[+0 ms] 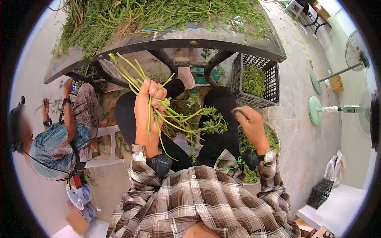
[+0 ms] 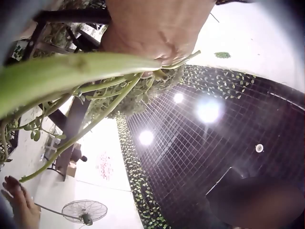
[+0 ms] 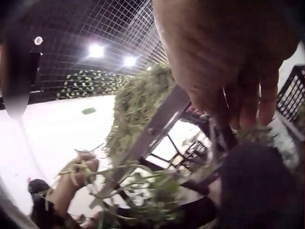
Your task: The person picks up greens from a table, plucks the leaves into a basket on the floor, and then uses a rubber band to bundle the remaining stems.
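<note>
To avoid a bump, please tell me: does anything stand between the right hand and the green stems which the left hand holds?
Nothing visible does: the head view shows an open gap between the right hand and the leafy ends of the green stems in the left hand.

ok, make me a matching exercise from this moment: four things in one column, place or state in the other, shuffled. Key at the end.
1. Left hand
2. Right hand
3. Black crate
4. Heap of greens

A. Spread over the table
B. No held item visible
C. Grips a leafy bunch
D. Contains green stems

Pairs: 1-C, 2-B, 3-D, 4-A
</note>
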